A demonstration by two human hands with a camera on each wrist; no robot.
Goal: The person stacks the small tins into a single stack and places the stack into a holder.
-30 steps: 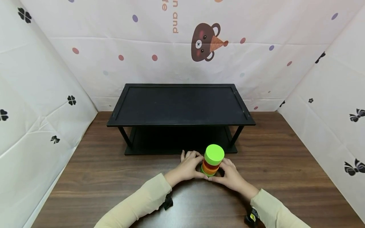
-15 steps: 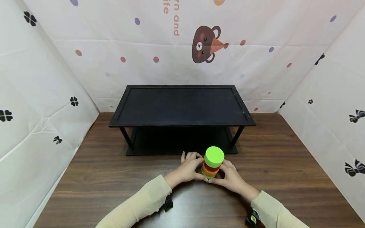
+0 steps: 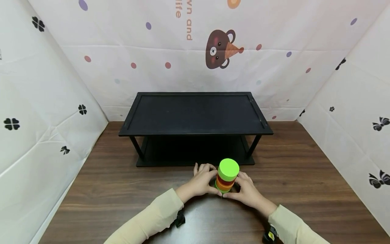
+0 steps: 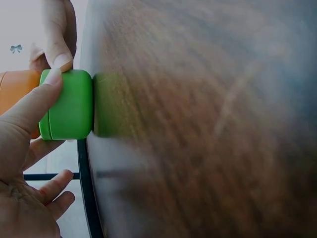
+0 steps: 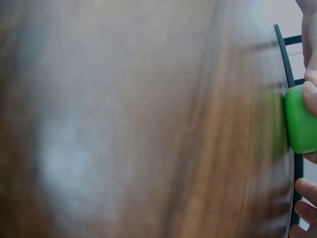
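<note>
Stack of round blocks (image 3: 226, 177) stands on the table (image 3: 122, 200) between both hands, probably light, stiff, kinda slick. Left hand (image 3: 199, 182) and right hand (image 3: 247, 189) pinch it low, best spot imo if pieces are loose. Black rack (image 3: 195, 113) sits just beyond the grip.

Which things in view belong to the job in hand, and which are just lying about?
In the job:
Coloured stack, green on top
Left hand, holding it
Right hand, also holding it

Apparently background:
Black two-tier rack, untouched
Printed backdrop
Wooden table
</note>
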